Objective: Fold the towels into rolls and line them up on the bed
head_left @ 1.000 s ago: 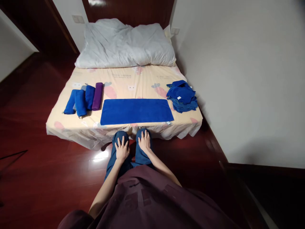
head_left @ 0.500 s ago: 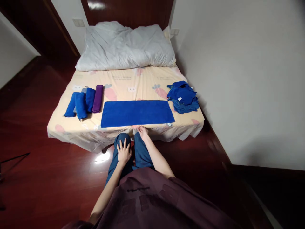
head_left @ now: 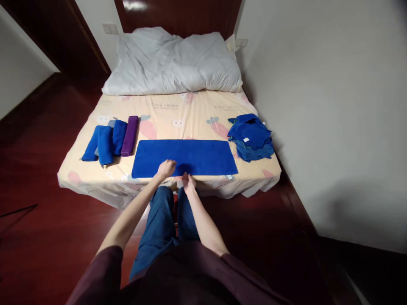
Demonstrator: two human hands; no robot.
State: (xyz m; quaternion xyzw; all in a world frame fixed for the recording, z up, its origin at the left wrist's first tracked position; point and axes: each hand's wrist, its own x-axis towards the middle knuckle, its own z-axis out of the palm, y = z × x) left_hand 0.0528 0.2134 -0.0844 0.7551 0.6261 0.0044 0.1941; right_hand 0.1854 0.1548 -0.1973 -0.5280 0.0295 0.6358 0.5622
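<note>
the person sits facing the foot of a bed, knees in blue trousers (head_left: 159,231) close to its edge. a blue towel (head_left: 206,152) lies flat there, its long side running along the edge, with a small white tag (head_left: 230,177) poking out at its near right corner. the left hand (head_left: 167,168) is above the towel's near edge, left of the middle, its fingers curled inward; how tightly they are closed, and whether they touch the cloth, one cannot tell. the right hand (head_left: 189,183) is just beside it, lower, at the same edge, its fingers stretched out and gripping nothing (whether the tips meet the towel is too small to make out).

to the left, apart from the flat towel, several rolled blue towels (head_left: 105,145) lie close together, with a bit of grey cloth (head_left: 112,123) showing among them and a purple towel roll (head_left: 129,135) at their right. to the right sits a rumpled pile of blue towels (head_left: 251,133), a white label showing on top. the bed sheet (head_left: 187,114) is cream with carrot prints, and a pale grey duvet (head_left: 171,63) is bunched against the dark wooden headboard (head_left: 181,17).
</note>
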